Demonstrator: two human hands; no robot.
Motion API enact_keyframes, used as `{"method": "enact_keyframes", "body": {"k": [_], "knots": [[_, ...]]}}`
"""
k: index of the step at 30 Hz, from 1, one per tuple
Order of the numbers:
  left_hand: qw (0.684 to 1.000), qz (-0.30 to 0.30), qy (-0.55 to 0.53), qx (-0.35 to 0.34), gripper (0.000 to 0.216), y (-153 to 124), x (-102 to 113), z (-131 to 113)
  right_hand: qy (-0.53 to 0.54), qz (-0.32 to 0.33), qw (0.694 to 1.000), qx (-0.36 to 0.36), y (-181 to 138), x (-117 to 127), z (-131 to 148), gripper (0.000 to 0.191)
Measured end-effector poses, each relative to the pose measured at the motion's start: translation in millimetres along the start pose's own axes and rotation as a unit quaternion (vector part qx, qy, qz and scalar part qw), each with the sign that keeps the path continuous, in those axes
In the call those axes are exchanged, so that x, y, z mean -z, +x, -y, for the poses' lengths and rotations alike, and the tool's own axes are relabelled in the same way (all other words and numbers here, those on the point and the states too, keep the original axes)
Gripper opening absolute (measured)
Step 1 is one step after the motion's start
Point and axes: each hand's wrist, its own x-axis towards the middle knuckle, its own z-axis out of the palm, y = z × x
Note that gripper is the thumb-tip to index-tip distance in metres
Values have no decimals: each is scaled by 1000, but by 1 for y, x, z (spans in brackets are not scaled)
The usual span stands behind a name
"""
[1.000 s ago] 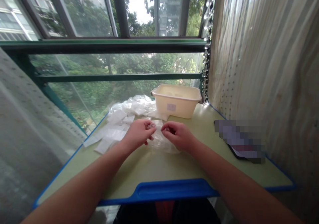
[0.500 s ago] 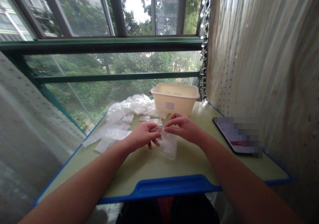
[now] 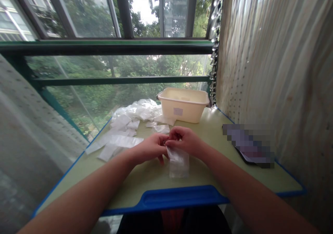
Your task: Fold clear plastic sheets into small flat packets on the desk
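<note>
A small clear plastic bag [image 3: 178,162] hangs just above the green table [image 3: 213,171], its lower end pointing toward me. My left hand [image 3: 150,149] and my right hand [image 3: 186,140] meet at its top edge, and both pinch it with closed fingers. The two hands touch each other over the bag's mouth. Whether anything is inside the bag I cannot make out.
A heap of clear plastic bags [image 3: 130,121] lies at the table's back left. A cream plastic tub [image 3: 183,105] stands at the back. A dark flat device [image 3: 249,145] rests at the right, next to a curtain. The table's near edge has a blue tray lip [image 3: 179,197].
My hands have come together and drawn nearer to me. The bag has turned from crumpled between them to hanging flat and lengthwise below them.
</note>
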Motion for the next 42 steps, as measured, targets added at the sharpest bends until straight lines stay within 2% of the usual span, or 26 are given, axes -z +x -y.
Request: {"method": "enact_keyframes", "body": {"k": [5, 8, 11, 14, 19, 23, 26, 29, 32, 42], "knots": [[995, 70, -71, 24, 33, -5, 3, -6, -15, -8, 1000, 11, -1, 0, -2, 25], [989, 69, -123, 39, 24, -7, 5, -8, -20, -1, 1000, 8, -2, 2, -2, 29], [992, 61, -103, 37, 22, -7, 5, -8, -29, 8, 1000, 5, -4, 7, 1, 33], [996, 37, -80, 26, 22, -7, 9, -6, -28, 19, 999, 0, -7, 18, 5, 40], [994, -23, -104, -16, 26, -5, 19, -5, 2, 73, 996, -56, -9, 27, 3, 38], [991, -68, -114, -34, 29, -4, 22, -6, 137, 105, 979, -111, -7, 23, -3, 39], [988, -108, -106, -39, 32, -3, 22, -6, 238, 116, 952, -156, -7, 20, -5, 50], [985, -137, -91, -45, 34, -2, 22, -5, 296, 151, 926, -180, -8, 19, -4, 44], [985, -145, -86, -43, 36, -1, 20, -6, 307, 182, 916, -185, -8, 19, -3, 35], [983, -138, -116, -26, 38, -1, 27, -3, 281, 175, 923, -196, -5, 25, -6, 25]]}}
